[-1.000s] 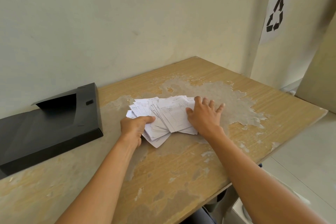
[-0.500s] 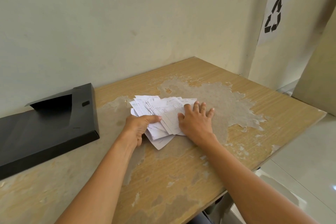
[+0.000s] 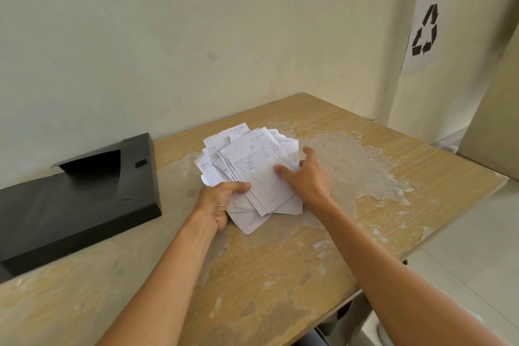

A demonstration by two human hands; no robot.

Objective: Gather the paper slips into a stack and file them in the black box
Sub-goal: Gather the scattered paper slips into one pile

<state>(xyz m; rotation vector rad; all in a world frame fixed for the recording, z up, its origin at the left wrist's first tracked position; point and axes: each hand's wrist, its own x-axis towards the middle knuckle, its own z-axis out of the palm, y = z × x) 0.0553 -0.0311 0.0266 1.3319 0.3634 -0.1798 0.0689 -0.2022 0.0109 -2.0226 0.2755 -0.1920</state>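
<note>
A fanned bunch of white paper slips (image 3: 252, 166) with printed lines and handwriting is tilted up off the worn wooden table (image 3: 280, 275). My left hand (image 3: 217, 201) grips the bunch at its lower left, thumb on top. On the right edge of the bunch my right hand (image 3: 304, 174) holds it, thumb on the top slip and fingers curled behind. The black box (image 3: 75, 196) lies flat at the left of the table, a hand's width from the slips, its flap partly raised.
A pale wall runs right behind the table. A sheet with a recycling sign (image 3: 424, 31) hangs on the wall at the right. The table's right edge (image 3: 421, 247) drops to a light floor, with dark objects below the near edge.
The slips were lying flat and spread under both hands; now they are pushed together into a tighter fan and lifted at the far end. My right hand has shifted from pressing flat to gripping the edge.
</note>
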